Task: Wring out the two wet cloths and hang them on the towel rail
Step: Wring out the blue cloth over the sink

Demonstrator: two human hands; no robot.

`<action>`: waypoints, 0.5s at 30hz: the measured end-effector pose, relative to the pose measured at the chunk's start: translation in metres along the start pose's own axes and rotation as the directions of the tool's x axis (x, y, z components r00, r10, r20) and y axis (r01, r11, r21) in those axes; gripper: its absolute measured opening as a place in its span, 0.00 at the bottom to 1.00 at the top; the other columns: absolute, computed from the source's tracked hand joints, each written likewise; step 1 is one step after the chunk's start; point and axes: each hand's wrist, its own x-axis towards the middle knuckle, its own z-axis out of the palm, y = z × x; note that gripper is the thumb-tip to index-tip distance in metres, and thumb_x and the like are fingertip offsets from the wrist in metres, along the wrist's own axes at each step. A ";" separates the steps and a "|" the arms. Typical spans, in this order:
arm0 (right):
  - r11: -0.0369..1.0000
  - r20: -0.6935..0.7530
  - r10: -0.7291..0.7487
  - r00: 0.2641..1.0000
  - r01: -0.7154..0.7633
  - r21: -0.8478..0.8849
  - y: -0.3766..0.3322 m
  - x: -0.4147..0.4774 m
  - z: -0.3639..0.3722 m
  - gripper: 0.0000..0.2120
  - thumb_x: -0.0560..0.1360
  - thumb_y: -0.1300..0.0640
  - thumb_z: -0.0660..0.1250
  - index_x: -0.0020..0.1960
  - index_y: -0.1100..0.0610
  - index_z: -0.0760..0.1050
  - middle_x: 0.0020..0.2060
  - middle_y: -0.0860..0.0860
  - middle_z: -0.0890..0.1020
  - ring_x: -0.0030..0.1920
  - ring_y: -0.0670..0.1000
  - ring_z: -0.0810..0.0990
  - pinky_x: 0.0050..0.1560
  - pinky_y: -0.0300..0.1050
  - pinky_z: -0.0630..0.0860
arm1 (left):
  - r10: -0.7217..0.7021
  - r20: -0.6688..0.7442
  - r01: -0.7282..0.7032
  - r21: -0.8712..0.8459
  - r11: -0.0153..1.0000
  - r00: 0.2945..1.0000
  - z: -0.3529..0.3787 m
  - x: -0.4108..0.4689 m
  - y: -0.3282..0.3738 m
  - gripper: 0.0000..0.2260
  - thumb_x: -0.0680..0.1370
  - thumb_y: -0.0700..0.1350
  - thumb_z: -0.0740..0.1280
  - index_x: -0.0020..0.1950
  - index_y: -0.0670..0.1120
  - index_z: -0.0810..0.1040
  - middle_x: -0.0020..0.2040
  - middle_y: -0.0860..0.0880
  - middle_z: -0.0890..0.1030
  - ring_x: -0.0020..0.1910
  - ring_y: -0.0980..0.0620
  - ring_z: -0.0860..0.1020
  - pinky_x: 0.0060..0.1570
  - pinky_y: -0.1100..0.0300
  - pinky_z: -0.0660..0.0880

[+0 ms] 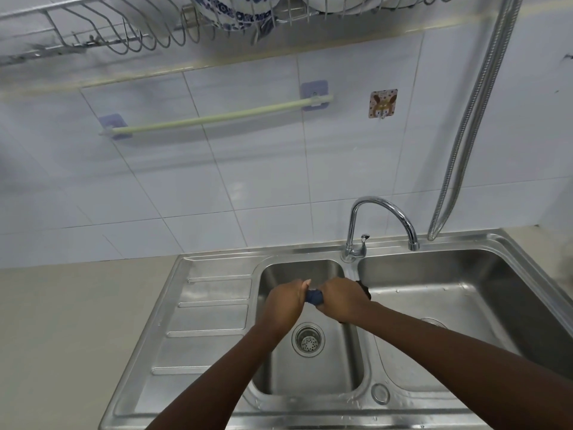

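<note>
Grip: left hand (283, 302) and right hand (339, 301) clenched tight around dark blue cloth (313, 297), above sink drain (308, 339).
Handling: soft, soggy; best held at its ends.

Left hand (283, 302) and right hand (341, 301) side by side, fingers clenched.

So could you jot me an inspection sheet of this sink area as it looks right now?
Surface: stainless steel double sink with ribbed drainboard, set in a beige counter.
Job's things: dark blue twisted cloth held over the small basin; pale green towel rail bare; second cloth not clearly seen.
Clutter: nothing seen.
Hands: left hand and right hand both clenched on the cloth.
Cables: flexible metal hose hanging down the wall.
Surroundings: white wall tiles, chrome curved tap, wire dish rack overhead, cartoon sticker hook.
</note>
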 end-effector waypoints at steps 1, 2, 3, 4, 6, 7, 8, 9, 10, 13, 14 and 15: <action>0.998 -0.002 0.007 1.000 -0.006 0.064 0.001 0.001 0.002 0.11 0.76 0.55 0.61 0.44 0.61 0.79 0.37 0.54 0.79 0.41 0.52 0.78 0.44 0.45 0.71 | 0.022 0.014 -0.022 0.047 0.999 1.000 0.000 0.001 -0.001 0.14 0.83 0.46 0.54 0.61 0.42 0.75 0.54 0.42 0.82 0.54 0.42 0.79 0.53 0.52 0.73; 0.991 0.010 0.018 1.000 -0.019 0.132 0.001 0.001 0.003 0.11 0.75 0.55 0.62 0.38 0.59 0.77 0.32 0.52 0.77 0.36 0.50 0.76 0.40 0.44 0.70 | 0.056 0.030 -0.059 0.098 0.993 0.998 0.002 0.002 -0.003 0.13 0.83 0.45 0.56 0.63 0.42 0.75 0.55 0.42 0.82 0.54 0.43 0.79 0.54 0.53 0.74; 0.980 0.037 0.040 0.998 -0.047 0.196 0.002 0.001 0.003 0.11 0.73 0.55 0.63 0.32 0.56 0.73 0.28 0.50 0.74 0.33 0.49 0.74 0.37 0.43 0.69 | 0.101 0.054 -0.108 0.146 0.983 0.993 0.003 0.004 -0.006 0.13 0.82 0.44 0.59 0.65 0.42 0.74 0.55 0.42 0.82 0.53 0.44 0.80 0.53 0.54 0.75; 0.964 0.073 0.055 0.996 -0.072 0.257 0.002 0.000 0.003 0.13 0.71 0.56 0.64 0.29 0.54 0.69 0.26 0.49 0.71 0.30 0.48 0.72 0.34 0.42 0.68 | 0.145 0.076 -0.157 0.183 0.971 0.987 0.003 0.005 -0.010 0.13 0.81 0.44 0.61 0.64 0.42 0.74 0.54 0.42 0.82 0.51 0.45 0.81 0.52 0.55 0.77; 0.924 0.136 0.036 0.990 -0.085 0.374 0.001 -0.003 0.001 0.14 0.69 0.58 0.65 0.28 0.54 0.65 0.25 0.48 0.70 0.27 0.47 0.69 0.31 0.41 0.65 | 0.243 0.076 -0.253 0.209 0.945 0.967 -0.002 0.005 -0.009 0.10 0.80 0.43 0.64 0.58 0.40 0.77 0.48 0.41 0.83 0.45 0.45 0.82 0.46 0.57 0.78; 0.893 0.166 0.024 0.986 -0.096 0.440 -0.001 -0.005 -0.002 0.13 0.68 0.59 0.65 0.29 0.56 0.65 0.25 0.48 0.69 0.26 0.47 0.67 0.30 0.41 0.63 | 0.312 0.058 -0.317 0.217 0.923 0.948 -0.004 0.006 -0.010 0.08 0.78 0.42 0.67 0.53 0.39 0.79 0.43 0.41 0.83 0.41 0.46 0.83 0.41 0.58 0.78; 0.850 0.194 0.015 0.981 -0.115 0.515 -0.001 -0.007 -0.002 0.11 0.68 0.60 0.66 0.30 0.56 0.66 0.26 0.49 0.69 0.26 0.47 0.66 0.29 0.41 0.62 | 0.386 0.027 -0.383 0.208 0.900 0.922 -0.004 0.006 -0.012 0.06 0.74 0.40 0.72 0.48 0.39 0.80 0.38 0.42 0.83 0.35 0.48 0.83 0.36 0.61 0.78; 0.801 0.214 0.011 0.977 -0.136 0.582 -0.001 -0.009 -0.003 0.08 0.67 0.59 0.66 0.32 0.56 0.67 0.26 0.50 0.69 0.25 0.47 0.65 0.28 0.41 0.61 | 0.441 0.002 -0.432 0.209 0.878 0.898 -0.004 0.008 -0.013 0.07 0.69 0.38 0.76 0.42 0.39 0.81 0.34 0.44 0.82 0.30 0.50 0.82 0.30 0.64 0.77; 0.755 0.238 0.011 0.971 -0.164 0.635 -0.001 -0.011 -0.004 0.07 0.67 0.59 0.66 0.34 0.56 0.68 0.26 0.50 0.69 0.24 0.48 0.65 0.28 0.40 0.61 | 0.470 -0.015 -0.456 0.211 0.864 0.883 -0.004 0.009 -0.014 0.09 0.65 0.37 0.79 0.39 0.41 0.81 0.31 0.46 0.82 0.26 0.52 0.80 0.26 0.65 0.77; 0.646 0.294 0.001 0.956 -0.225 0.729 -0.001 -0.017 -0.004 0.10 0.67 0.57 0.68 0.32 0.53 0.68 0.23 0.49 0.68 0.22 0.47 0.62 0.26 0.39 0.59 | 0.519 -0.051 -0.497 0.223 0.839 0.853 -0.002 0.011 -0.015 0.07 0.67 0.40 0.77 0.39 0.43 0.80 0.31 0.47 0.81 0.26 0.53 0.80 0.25 0.63 0.78; 0.621 0.311 -0.003 0.950 -0.242 0.746 -0.002 -0.019 -0.004 0.11 0.67 0.57 0.68 0.32 0.53 0.67 0.23 0.48 0.68 0.22 0.47 0.62 0.26 0.39 0.58 | 0.524 -0.065 -0.501 0.217 0.838 0.849 -0.001 0.012 -0.016 0.05 0.68 0.41 0.75 0.40 0.43 0.80 0.31 0.47 0.81 0.27 0.52 0.80 0.26 0.62 0.79; 0.599 0.322 -0.012 0.947 -0.251 0.760 -0.002 -0.020 -0.005 0.11 0.67 0.56 0.68 0.31 0.53 0.66 0.23 0.48 0.67 0.22 0.47 0.61 0.26 0.39 0.58 | 0.532 -0.083 -0.506 0.214 0.836 0.843 -0.001 0.014 -0.018 0.04 0.70 0.42 0.73 0.40 0.43 0.80 0.31 0.47 0.81 0.28 0.52 0.80 0.26 0.61 0.79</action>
